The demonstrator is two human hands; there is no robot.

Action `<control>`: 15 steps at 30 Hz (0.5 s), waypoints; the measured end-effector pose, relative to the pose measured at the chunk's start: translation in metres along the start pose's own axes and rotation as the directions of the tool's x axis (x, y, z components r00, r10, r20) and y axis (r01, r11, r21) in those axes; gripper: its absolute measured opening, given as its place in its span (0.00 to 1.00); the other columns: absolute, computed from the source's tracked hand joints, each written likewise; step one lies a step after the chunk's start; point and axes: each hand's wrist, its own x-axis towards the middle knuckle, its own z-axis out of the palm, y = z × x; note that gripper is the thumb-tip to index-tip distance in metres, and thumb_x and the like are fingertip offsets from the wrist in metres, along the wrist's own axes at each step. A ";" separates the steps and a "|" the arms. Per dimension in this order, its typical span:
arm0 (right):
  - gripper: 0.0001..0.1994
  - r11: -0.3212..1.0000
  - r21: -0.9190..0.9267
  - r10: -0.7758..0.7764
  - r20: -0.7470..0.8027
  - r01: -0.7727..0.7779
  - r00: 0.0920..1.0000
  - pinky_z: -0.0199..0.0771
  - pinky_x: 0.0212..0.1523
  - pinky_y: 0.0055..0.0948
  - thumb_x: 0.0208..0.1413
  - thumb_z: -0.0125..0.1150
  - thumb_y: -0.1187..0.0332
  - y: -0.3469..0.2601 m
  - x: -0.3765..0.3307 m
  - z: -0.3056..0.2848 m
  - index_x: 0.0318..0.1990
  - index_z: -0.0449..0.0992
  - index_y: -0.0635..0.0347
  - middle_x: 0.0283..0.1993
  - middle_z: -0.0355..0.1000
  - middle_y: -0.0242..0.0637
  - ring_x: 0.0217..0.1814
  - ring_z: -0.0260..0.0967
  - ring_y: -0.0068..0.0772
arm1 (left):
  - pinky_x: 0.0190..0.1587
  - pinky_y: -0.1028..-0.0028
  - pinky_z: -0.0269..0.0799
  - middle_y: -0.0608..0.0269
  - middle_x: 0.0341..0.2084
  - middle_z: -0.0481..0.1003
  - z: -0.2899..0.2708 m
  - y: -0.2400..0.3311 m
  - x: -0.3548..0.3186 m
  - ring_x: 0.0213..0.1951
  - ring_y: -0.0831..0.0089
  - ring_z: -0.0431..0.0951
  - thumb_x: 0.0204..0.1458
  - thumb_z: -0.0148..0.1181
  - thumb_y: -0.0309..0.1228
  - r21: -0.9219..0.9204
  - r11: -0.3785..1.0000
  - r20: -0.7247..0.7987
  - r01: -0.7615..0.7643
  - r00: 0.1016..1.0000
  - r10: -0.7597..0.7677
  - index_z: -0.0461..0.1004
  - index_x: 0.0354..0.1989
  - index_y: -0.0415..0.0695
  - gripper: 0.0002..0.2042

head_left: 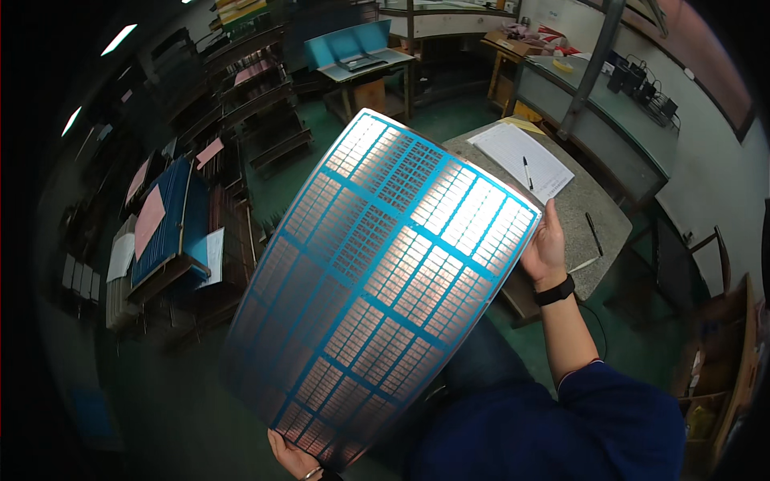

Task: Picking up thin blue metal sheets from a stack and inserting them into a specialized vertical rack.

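A large circuit board panel (pixel 385 264), copper-coloured with a bright blue grid, hangs tilted in front of me between both hands. My right hand (pixel 544 250) grips its upper right edge, fingers closed and partly hidden behind the panel. A dark band circles that wrist. At the bottom left corner my left hand (pixel 293 455) is closed on the panel's edge, with some fingers out of sight underneath. Light glares off the panel's upper right half, while its lower left part looks dim.
Beyond my right hand stands a speckled grey table (pixel 605 228), bearing paper sheets (pixel 513 152), a pen (pixel 527 172) and a dark pen (pixel 593 232). Racks of blue panels (pixel 172 216) stand to the left. Farther back is a bench with a blue board (pixel 349 44).
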 end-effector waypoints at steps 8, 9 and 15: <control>0.34 0.989 -0.117 0.085 -0.044 -0.090 0.995 0.63 0.59 0.36 0.64 0.26 0.47 -0.007 0.008 -0.002 0.57 0.61 0.75 0.56 0.65 0.54 0.59 0.64 0.42 | 0.53 0.63 0.64 0.53 0.46 0.68 -0.032 0.005 0.006 0.48 0.66 0.67 0.58 0.46 0.40 0.142 0.990 -0.028 0.000 1.000 0.003 0.64 0.50 0.36 0.20; 0.34 0.976 -0.172 0.137 0.012 -0.133 0.990 0.66 0.57 0.36 0.64 0.25 0.47 -0.010 0.012 -0.005 0.57 0.62 0.75 0.54 0.67 0.54 0.57 0.65 0.42 | 0.56 0.65 0.56 0.56 0.44 0.68 -0.042 0.007 0.010 0.48 0.70 0.64 0.55 0.50 0.46 0.281 0.958 -0.035 -0.050 0.997 0.062 0.69 0.46 0.35 0.23; 0.22 0.762 -0.555 0.411 0.014 -0.335 0.912 0.67 0.23 0.11 0.63 0.45 0.57 -0.035 0.026 0.018 0.55 0.65 0.68 0.29 0.74 0.35 0.24 0.69 0.15 | 0.38 0.68 0.69 0.58 0.29 0.70 -0.024 0.040 -0.007 0.32 0.67 0.70 0.56 0.47 0.46 0.333 0.938 -0.127 -0.092 0.982 0.142 0.69 0.29 0.40 0.19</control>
